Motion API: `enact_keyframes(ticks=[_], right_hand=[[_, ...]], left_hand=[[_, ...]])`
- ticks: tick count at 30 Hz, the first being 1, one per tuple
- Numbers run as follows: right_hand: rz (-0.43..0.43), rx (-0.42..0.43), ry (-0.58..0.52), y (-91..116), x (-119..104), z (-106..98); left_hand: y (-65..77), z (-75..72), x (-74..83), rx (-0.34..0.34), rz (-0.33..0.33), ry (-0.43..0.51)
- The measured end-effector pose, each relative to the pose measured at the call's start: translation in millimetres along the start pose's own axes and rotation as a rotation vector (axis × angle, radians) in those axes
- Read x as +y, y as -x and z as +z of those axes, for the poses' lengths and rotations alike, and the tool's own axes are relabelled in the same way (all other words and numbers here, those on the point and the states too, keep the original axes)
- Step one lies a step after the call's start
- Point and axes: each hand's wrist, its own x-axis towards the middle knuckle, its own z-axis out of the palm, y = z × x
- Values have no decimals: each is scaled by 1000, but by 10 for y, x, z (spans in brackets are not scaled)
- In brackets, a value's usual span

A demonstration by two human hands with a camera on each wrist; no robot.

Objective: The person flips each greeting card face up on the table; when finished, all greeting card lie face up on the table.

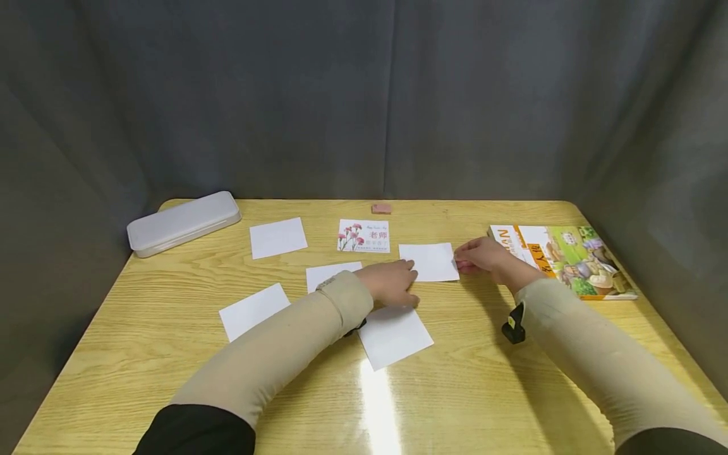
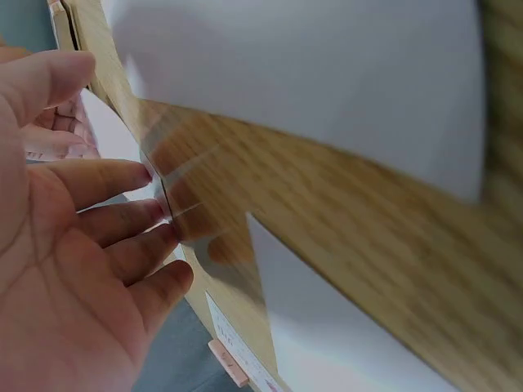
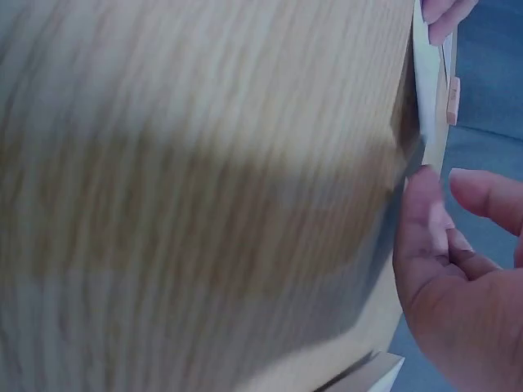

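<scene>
A blank white card (image 1: 429, 262) lies between my two hands on the wooden table, right of the table's middle. My left hand (image 1: 391, 282) reaches over the table with its fingertips at the card's left edge. In the left wrist view its fingers (image 2: 122, 220) are spread and gently bent. At the card's right edge is my right hand (image 1: 483, 254). The right wrist view shows a gap between that hand's thumb (image 3: 421, 212) and forefinger, the thumb tip close to the card's corner. Another white card (image 1: 396, 338) lies just below my left hand, partly covered by it.
More white cards (image 1: 279, 237) lie to the left, some partly behind my left arm. A flower-printed card (image 1: 364, 236) and a pink eraser (image 1: 382, 208) are toward the back. A white case (image 1: 184, 224) stands at the back left, an illustrated book (image 1: 569, 259) at the right.
</scene>
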Motion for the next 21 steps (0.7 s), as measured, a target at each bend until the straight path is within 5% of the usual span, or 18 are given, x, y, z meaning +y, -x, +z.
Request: enact_keyframes(ticks=[6,13,21], right_hand=[[29,-8,-109,-26,44,-12],[-23,-65,-271,-19,-44,-76],[-66,-116,-405,42,-114,-182]], left_hand=[[-24,-22,-28,33,53,9],[16,-48,-247,159,97,121],[91,-98,-451,440,253,-168]])
